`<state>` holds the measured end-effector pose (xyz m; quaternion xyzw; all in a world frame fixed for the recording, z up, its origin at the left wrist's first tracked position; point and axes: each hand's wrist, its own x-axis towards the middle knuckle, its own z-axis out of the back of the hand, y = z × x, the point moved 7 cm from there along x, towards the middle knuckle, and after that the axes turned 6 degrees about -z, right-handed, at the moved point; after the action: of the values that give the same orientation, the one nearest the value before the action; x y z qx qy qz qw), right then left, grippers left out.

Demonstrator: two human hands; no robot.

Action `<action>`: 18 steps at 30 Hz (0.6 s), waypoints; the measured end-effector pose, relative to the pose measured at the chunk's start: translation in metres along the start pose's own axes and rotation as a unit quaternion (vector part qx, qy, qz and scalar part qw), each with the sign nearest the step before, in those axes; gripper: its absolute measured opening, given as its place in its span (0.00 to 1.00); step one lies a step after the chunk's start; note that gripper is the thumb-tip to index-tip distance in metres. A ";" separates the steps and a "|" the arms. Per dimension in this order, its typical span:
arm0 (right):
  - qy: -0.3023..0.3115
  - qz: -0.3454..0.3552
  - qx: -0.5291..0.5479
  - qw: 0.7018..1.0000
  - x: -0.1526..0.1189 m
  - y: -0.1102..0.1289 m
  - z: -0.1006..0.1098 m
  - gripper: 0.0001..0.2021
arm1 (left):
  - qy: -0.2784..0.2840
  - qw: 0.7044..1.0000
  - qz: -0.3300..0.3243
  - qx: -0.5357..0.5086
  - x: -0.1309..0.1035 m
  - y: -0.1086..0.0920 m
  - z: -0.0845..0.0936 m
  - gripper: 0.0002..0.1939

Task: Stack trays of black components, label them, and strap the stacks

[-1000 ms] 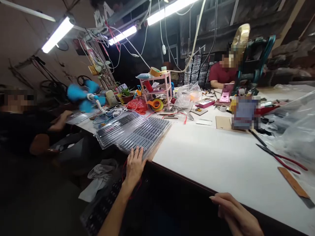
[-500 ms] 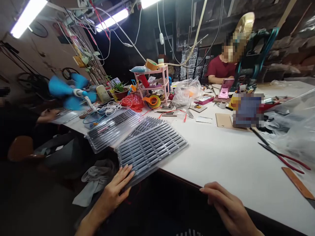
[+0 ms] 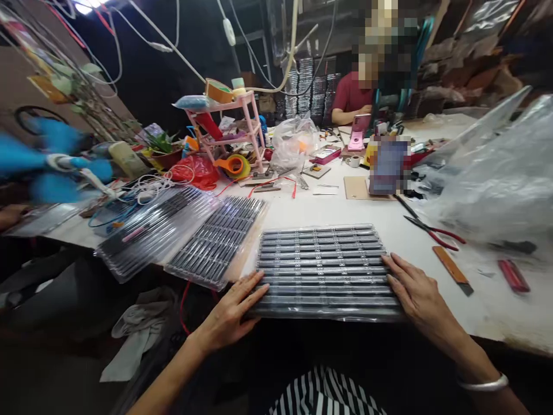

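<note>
A clear plastic tray (image 3: pixel 322 271) with rows of dark, thin rods lies at the front edge of the table. On its left edge, my left hand (image 3: pixel 235 305) has fingers over the top and the thumb low at the side. My right hand (image 3: pixel 417 291) grips the opposite edge, its thumb hidden. To the left sits a second tray of dark rods (image 3: pixel 220 239), angled on the table. Beyond that, another clear tray (image 3: pixel 151 230) carries dark rods and a small pink piece.
Right of the tray lie red-handled pliers (image 3: pixel 434 230), an orange-handled cutter (image 3: pixel 451 268) and a large plastic bag (image 3: pixel 496 178). A pink shelf (image 3: pixel 248 127) stands at the back. A blue fan (image 3: pixel 56 161) spins at left. A person in a dark red shirt (image 3: pixel 348 98) sits across the table.
The front tray has moved right, away from the other trays, and turned straight along the table edge. My right hand has come from free air onto its right edge. The view has swung right.
</note>
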<state>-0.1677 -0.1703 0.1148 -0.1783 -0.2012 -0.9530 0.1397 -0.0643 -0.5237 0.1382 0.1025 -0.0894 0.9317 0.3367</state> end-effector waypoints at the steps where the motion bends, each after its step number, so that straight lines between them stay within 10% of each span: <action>1: 0.002 0.005 -0.001 1.000 -0.003 -0.001 -0.001 0.22 | 0.002 1.000 0.015 0.011 0.005 0.009 -0.002 0.37; 6: 0.002 0.038 -0.011 0.999 -0.012 0.007 0.003 0.23 | -0.007 0.997 0.068 0.023 0.013 0.044 -0.009 0.36; 15: 0.140 0.154 -0.049 0.977 -0.059 -0.002 0.035 0.29 | -0.041 0.996 0.045 0.066 0.001 0.048 -0.013 0.30; 18: 0.090 0.178 -0.086 0.976 -0.053 -0.002 0.032 0.31 | -0.039 0.996 0.043 0.070 0.009 0.047 -0.011 0.28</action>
<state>-0.1113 -0.1445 0.1205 -0.1363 -0.0697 -0.9388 0.3087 -0.1029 -0.5516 0.1256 0.1576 -0.0416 0.9447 0.2845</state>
